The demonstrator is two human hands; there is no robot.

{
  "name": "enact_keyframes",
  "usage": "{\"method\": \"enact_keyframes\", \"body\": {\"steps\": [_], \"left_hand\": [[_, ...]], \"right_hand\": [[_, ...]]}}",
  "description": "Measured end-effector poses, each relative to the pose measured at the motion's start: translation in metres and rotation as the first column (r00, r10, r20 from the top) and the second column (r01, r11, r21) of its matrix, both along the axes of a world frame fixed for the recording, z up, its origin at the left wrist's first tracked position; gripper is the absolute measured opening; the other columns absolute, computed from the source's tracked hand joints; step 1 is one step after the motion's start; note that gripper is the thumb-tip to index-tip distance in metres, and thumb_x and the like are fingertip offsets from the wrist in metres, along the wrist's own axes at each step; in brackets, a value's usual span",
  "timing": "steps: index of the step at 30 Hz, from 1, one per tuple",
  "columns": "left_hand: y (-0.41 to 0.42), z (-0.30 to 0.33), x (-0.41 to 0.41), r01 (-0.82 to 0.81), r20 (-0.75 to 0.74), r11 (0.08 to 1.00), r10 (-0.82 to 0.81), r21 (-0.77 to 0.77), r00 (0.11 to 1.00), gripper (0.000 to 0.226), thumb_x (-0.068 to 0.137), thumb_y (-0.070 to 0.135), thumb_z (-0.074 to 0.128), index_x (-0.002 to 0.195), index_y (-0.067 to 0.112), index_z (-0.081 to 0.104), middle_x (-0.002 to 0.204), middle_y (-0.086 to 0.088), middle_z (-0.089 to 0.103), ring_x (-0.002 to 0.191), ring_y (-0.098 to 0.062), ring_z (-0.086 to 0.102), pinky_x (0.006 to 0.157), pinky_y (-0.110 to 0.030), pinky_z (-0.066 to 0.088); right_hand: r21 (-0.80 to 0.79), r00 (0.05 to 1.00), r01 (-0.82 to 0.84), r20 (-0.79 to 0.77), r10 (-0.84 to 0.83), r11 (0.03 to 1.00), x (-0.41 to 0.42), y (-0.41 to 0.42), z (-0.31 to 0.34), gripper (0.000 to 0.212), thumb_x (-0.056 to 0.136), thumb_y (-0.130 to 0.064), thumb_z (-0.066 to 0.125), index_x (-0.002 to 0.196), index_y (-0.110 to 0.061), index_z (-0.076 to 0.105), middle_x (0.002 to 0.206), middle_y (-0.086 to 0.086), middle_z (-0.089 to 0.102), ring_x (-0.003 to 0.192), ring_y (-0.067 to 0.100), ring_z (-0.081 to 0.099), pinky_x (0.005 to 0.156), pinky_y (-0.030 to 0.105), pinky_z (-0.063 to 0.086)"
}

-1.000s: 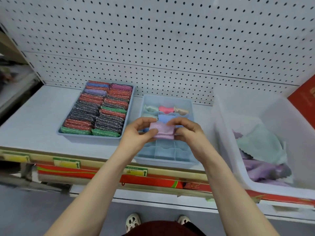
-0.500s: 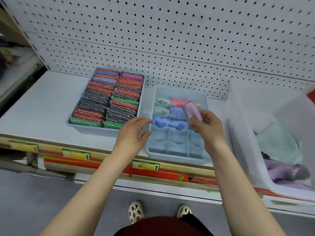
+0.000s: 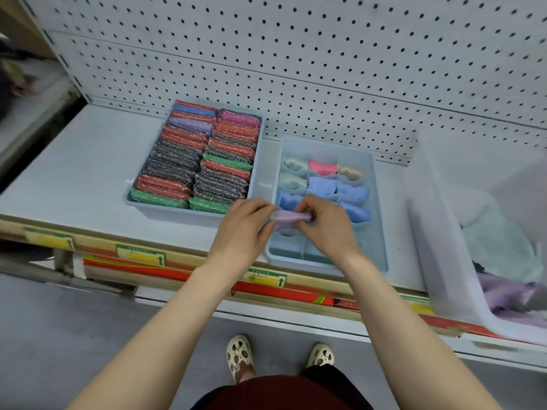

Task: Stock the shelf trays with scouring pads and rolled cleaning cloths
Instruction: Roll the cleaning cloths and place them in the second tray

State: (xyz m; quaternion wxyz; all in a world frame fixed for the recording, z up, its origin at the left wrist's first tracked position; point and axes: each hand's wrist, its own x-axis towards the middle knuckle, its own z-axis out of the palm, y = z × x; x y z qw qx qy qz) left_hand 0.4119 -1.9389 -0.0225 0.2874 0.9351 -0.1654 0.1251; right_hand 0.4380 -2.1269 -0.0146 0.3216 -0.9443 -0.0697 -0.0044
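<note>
— What does the lilac rolled cloth (image 3: 291,217) look like?
— Pale purple, speckled, rolled into a short tube. The left hand (image 3: 245,232) and right hand (image 3: 327,229) pinch its ends over the divided tray (image 3: 380,232), centre frame.

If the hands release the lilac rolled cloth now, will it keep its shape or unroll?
Probably it loosens: the lilac rolled cloth looks soft and creased, pinched by left hand and right hand. Likely light and floppy. The divided tray cells seem to keep the other rolls shaped.
</note>
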Motion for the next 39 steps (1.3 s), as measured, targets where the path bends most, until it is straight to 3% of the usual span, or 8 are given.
{"method": "enact_keyframes", "body": {"steps": [6, 10, 14, 20, 28, 32, 37, 39], "left_hand": [[-0.001, -0.002, 0.000, -0.010, 0.007, 1.000, 0.011, -0.017, 1.000, 0.028, 0.087, 0.010, 0.068, 0.115, 0.007, 0.070, 0.106, -0.006, 0.067, 0.095, -0.027, 0.057, 0.081, -0.027, 0.040], [-0.001, 0.001, 0.000, -0.006, -0.002, 1.000, 0.006, -0.011, 1.000, 0.027, 0.088, 0.013, 0.065, 0.114, 0.007, 0.071, 0.105, -0.007, 0.068, 0.094, -0.028, 0.058, 0.080, -0.032, 0.046], [-0.002, 0.004, -0.001, 0.001, -0.049, 1.000, -0.002, -0.025, 0.999, 0.038, 0.091, 0.028, 0.048, 0.113, 0.007, 0.071, 0.105, -0.006, 0.067, 0.094, -0.028, 0.057, 0.080, -0.031, 0.044], [0.001, 0.000, 0.004, -0.037, -0.028, 0.999, 0.037, -0.001, 0.999, 0.028, 0.088, 0.010, 0.065, 0.116, 0.007, 0.070, 0.106, -0.007, 0.067, 0.095, -0.030, 0.056, 0.080, -0.032, 0.043], [0.001, -0.001, 0.003, -0.024, 0.013, 1.000, 0.024, -0.012, 1.000, 0.028, 0.090, 0.021, 0.058, 0.110, 0.007, 0.072, 0.099, -0.008, 0.068, 0.087, -0.029, 0.057, 0.074, -0.034, 0.046], [0.001, 0.000, 0.002, -0.031, 0.016, 0.999, 0.031, -0.007, 0.999, 0.025, 0.087, 0.011, 0.067, 0.111, 0.006, 0.072, 0.101, -0.007, 0.069, 0.090, -0.029, 0.058, 0.077, -0.035, 0.047], [-0.002, 0.002, -0.001, -0.046, 0.017, 0.999, 0.046, 0.006, 0.999, 0.026, 0.085, 0.010, 0.069, 0.110, 0.006, 0.073, 0.099, -0.007, 0.069, 0.089, -0.029, 0.058, 0.077, -0.030, 0.042], [-0.002, 0.005, -0.002, -0.049, 0.011, 0.999, 0.049, 0.017, 0.999, 0.026, 0.086, 0.010, 0.068, 0.111, 0.007, 0.072, 0.100, -0.007, 0.068, 0.091, -0.029, 0.058, 0.077, -0.030, 0.041]], "right_hand": [[-0.192, 0.996, -0.017, -0.087, 0.001, 0.981, 0.003, 0.006, 0.000, 0.010, 0.079, -0.019, 0.064, 0.085, -0.024, 0.057, 0.081, -0.002, 0.068, 0.081, 0.023, 0.058, 0.059, 0.032, 0.036], [-0.396, 0.980, -0.133, -0.189, 0.061, 0.908, 0.012, 0.012, 0.016, 0.011, 0.081, -0.029, 0.066, 0.088, -0.024, 0.059, 0.085, 0.001, 0.065, 0.085, 0.025, 0.060, 0.058, 0.031, 0.033], [-0.338, 0.961, -0.207, -0.244, 0.127, 0.918, 0.013, 0.018, 0.023, 0.025, 0.077, -0.048, 0.070, 0.070, -0.028, 0.056, 0.065, -0.006, 0.052, 0.073, 0.019, 0.054, 0.055, 0.030, 0.034], [-0.199, 0.977, -0.162, -0.173, 0.128, 0.967, 0.011, 0.013, 0.012, 0.025, 0.074, -0.040, 0.074, 0.077, -0.016, 0.069, 0.067, 0.005, 0.062, 0.067, 0.021, 0.054, 0.058, 0.035, 0.037], [-0.481, 0.998, -0.044, 0.021, 0.061, 0.875, 0.009, 0.032, 0.001, 0.016, 0.088, -0.030, 0.058, 0.082, -0.017, 0.065, 0.072, 0.002, 0.048, 0.092, 0.028, 0.056, 0.058, 0.029, 0.029], [-0.439, 0.999, -0.048, -0.001, 0.053, 0.897, 0.010, 0.019, 0.007, 0.030, 0.089, -0.048, 0.058, 0.080, -0.021, 0.068, 0.073, 0.005, 0.059, 0.086, 0.025, 0.051, 0.057, 0.030, 0.030], [-0.495, 0.997, -0.068, 0.008, 0.083, 0.866, 0.005, 0.014, 0.007, 0.023, 0.087, -0.036, 0.061, 0.071, -0.019, 0.059, 0.068, 0.002, 0.051, 0.080, 0.027, 0.055, 0.046, 0.030, 0.018], [-0.387, 0.995, -0.097, -0.038, 0.089, 0.917, 0.004, 0.009, 0.005, 0.024, 0.083, -0.036, 0.065, 0.068, -0.018, 0.059, 0.066, 0.002, 0.058, 0.075, 0.026, 0.056, 0.048, 0.031, 0.031]]}}
